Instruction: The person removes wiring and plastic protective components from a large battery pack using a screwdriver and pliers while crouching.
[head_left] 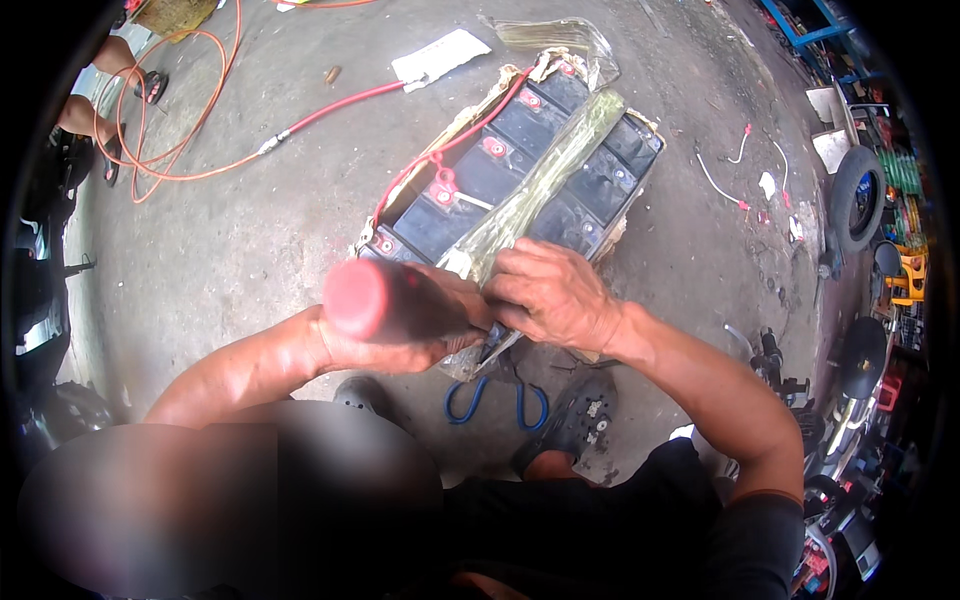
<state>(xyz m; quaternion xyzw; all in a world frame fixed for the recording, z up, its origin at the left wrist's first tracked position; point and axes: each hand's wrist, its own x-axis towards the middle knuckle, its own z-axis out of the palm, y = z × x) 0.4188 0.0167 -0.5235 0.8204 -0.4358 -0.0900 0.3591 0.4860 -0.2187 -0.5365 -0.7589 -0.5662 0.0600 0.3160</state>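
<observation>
A pack of black battery blocks [470,165] stands on the floor in front of me, with red-marked terminals on top. Across it runs a wide strip of yellowish clear packing tape [545,185]. My left hand [430,335], at the near edge, is closed round a tool with a red-ended dark handle [357,300]; the handle points up at me and its working end is hidden. Beside it, my right hand [550,295] has its fingers curled together on the tape's near end, fingertips partly hidden. Blue-handled scissors [480,398] lie just below both hands.
A red cable [340,108] runs from the pack to a coiled orange cord [215,170] at left. A white sheet [440,58] lies beyond. Short wires [722,185] and a tyre [857,198] are to the right. Another person's legs [85,115] show at upper left.
</observation>
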